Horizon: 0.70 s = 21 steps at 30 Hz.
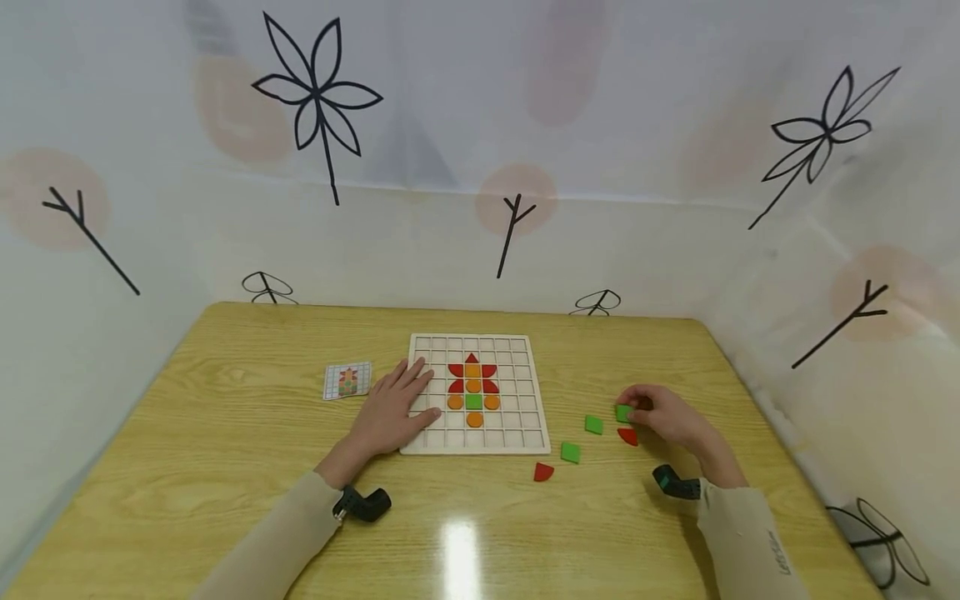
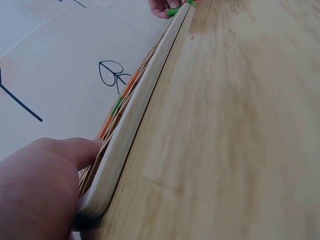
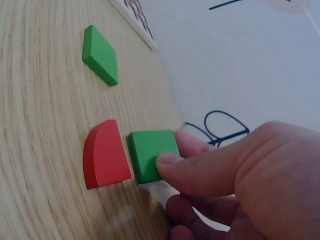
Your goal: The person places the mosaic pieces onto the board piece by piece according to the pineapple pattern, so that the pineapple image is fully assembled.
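Observation:
A pale wooden grid board (image 1: 517,433) lies mid-table, bearing red, orange and green pieces in its cells. My left hand (image 1: 393,408) rests flat on the board's left edge, fingers spread; the left wrist view has its thumb against the rim. At the right, my right hand (image 1: 667,414) pinches a green square tile (image 3: 147,155) between thumb and fingers. Right beside that tile lies a red quarter-circle piece (image 3: 107,157). Another green square (image 3: 101,55) lies farther off on the table. Whether the pinched tile touches the table I cannot tell.
Left of the board lies a small pattern card (image 1: 347,381). Between board and right hand are a green square (image 1: 570,452) and a red quarter-circle (image 1: 543,472) near the board's lower right corner. A printed cloth (image 1: 435,250) stands behind the wooden table (image 1: 187,450).

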### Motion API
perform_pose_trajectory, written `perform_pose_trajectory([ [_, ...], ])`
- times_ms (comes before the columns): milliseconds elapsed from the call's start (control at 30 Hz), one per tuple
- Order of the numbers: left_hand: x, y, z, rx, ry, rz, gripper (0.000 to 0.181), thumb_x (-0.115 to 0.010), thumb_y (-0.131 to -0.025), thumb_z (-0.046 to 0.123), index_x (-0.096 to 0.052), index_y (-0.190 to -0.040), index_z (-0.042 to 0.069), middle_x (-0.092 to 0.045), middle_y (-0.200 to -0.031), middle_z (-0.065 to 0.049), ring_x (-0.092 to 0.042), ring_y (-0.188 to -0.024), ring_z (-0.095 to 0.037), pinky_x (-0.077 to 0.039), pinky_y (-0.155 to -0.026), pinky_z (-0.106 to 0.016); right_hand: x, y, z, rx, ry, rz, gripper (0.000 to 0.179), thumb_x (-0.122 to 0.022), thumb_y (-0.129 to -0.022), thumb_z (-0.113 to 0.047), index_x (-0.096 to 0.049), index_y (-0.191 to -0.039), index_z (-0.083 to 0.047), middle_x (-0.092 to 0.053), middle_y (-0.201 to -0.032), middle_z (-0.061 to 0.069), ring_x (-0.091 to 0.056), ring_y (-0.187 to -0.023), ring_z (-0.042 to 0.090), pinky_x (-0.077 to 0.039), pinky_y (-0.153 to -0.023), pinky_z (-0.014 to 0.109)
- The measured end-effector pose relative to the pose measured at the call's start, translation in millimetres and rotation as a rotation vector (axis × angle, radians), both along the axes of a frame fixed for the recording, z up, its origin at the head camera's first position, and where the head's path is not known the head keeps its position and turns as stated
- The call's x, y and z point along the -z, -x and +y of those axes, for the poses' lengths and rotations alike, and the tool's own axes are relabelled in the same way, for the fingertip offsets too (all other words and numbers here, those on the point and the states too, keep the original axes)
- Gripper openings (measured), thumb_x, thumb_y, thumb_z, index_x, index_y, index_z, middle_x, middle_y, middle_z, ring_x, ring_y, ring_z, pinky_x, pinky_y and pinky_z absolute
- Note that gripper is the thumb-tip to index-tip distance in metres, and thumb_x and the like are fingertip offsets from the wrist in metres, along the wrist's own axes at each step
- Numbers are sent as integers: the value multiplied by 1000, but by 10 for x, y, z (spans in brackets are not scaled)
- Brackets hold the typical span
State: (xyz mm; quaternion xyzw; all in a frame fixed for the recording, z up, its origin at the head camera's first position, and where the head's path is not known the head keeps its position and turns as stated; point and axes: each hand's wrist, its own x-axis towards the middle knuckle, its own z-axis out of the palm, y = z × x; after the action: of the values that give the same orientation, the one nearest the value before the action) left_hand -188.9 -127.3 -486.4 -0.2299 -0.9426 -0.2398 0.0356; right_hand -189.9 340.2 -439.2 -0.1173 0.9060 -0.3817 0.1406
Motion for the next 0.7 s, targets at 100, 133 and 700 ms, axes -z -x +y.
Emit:
perform_pose_trajectory([
  [100,-5,-6,10,4,1,-2,70,-55,-98,49,-39,-154,11,-23,-164,-7,-15,-150,-33,-19,-113,-62,-30,-34,-24,43,-17,24,18,-56,-99,1,-61,-115,6,-57,-102,12,-51,-91,23,-46,-72,29],
  [133,-4,-8,11,4,4,-3,70,-55,-98,50,-39,-154,11,-23,-164,-7,-15,-150,-33,-19,-113,-62,-41,-43,-38,53,-32,39,18,-57,-99,0,-62,-115,6,-57,-102,12,-52,-91,24,-47,-72,30],
  [700,-27,-22,4,7,-18,0,69,-56,-99,47,-40,-154,9,-25,-163,-8,-16,-150,-35,-19,-113,-62,-60,-61,-779,10,69,218,20,-66,-95,-3,-70,-114,0,-65,-106,12,-62,-95,27,-53,-71,31],
])
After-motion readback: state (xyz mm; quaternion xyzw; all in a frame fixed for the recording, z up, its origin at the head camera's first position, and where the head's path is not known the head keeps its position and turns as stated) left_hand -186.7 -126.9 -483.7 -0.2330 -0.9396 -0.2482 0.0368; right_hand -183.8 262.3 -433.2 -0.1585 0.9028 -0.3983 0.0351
